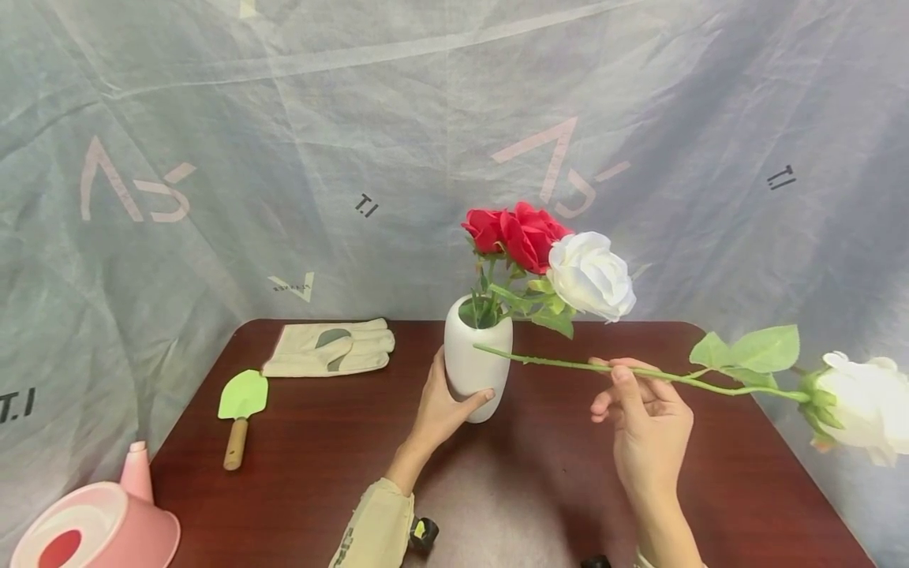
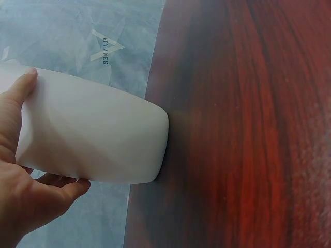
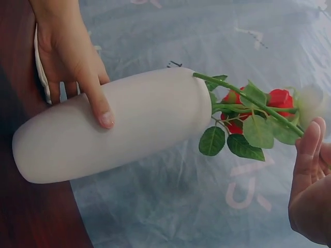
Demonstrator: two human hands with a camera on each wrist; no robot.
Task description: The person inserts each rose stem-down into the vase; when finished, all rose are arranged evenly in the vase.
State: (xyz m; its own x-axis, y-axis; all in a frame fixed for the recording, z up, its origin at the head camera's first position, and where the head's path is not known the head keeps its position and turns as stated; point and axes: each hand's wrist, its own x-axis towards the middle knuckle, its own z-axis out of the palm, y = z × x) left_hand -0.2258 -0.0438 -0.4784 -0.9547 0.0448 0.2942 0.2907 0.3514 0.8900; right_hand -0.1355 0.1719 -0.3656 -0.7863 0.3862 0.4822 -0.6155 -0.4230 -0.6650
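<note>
A white vase [image 1: 477,363] stands on the table, with red roses [image 1: 531,237] and a white rose [image 1: 592,276] in its mouth. Fingers and thumb of my left hand [image 1: 439,410] curl round the vase's lower half, as the left wrist view also shows on the vase [image 2: 103,129]. To the right, my right hand [image 1: 652,434] pinches the green stem of another white rose [image 1: 862,406], whose bloom points right. In the right wrist view the tip of that stem [image 3: 248,95] lies by the vase's rim; whether it touches, I cannot tell.
At the back left of the brown table [image 1: 319,450] lies a pale work glove [image 1: 294,351]. A green trowel [image 1: 243,394] with a wooden handle is nearer, and a pink watering can [image 1: 135,521] sits at the front left corner. Grey sheeting [image 1: 412,118] hangs behind.
</note>
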